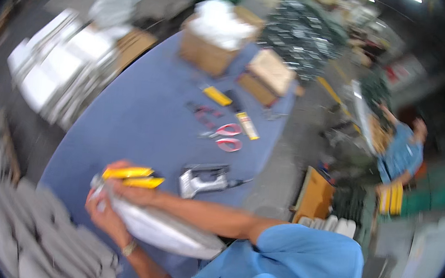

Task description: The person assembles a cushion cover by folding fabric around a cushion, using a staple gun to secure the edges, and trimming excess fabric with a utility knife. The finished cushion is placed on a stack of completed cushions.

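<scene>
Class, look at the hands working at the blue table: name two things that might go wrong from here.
1. The yellow-handled pliers sit close to the left hand gripping the long silvery metal piece; a slip might nip fingers.
2. The silver staple gun lies near the blue table edge and may be knocked off.

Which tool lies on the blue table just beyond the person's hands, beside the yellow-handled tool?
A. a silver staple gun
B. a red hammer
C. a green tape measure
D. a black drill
A: a silver staple gun lies on the blue table, just right of the yellow-handled tool that the hands hold against a grey wrapped piece.
</scene>
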Demonstrator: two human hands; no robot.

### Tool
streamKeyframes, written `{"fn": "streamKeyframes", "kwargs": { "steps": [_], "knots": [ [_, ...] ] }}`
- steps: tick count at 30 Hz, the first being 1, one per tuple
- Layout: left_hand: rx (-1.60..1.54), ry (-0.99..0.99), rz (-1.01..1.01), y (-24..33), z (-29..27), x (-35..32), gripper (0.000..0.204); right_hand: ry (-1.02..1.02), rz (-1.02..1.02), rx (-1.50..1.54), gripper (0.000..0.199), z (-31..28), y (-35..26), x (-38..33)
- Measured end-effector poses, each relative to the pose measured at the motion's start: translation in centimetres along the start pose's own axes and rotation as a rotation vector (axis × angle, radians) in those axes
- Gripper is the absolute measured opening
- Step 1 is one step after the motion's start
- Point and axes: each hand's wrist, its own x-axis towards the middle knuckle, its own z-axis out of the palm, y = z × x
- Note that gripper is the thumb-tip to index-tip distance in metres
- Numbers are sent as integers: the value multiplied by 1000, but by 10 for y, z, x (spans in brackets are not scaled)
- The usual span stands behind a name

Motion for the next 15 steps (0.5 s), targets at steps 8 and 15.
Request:
{"fn": "streamKeyframes", "kwargs": {
  "steps": [8,15],
  "knots": [
    [-278,-1,-60,-21,0,3,20,73,236,-193,33,2,-45,1],
    [-292,22,-104,-23,5,-9,22,-37,220,-341,29,-6,-39,-6]
  ]
}}
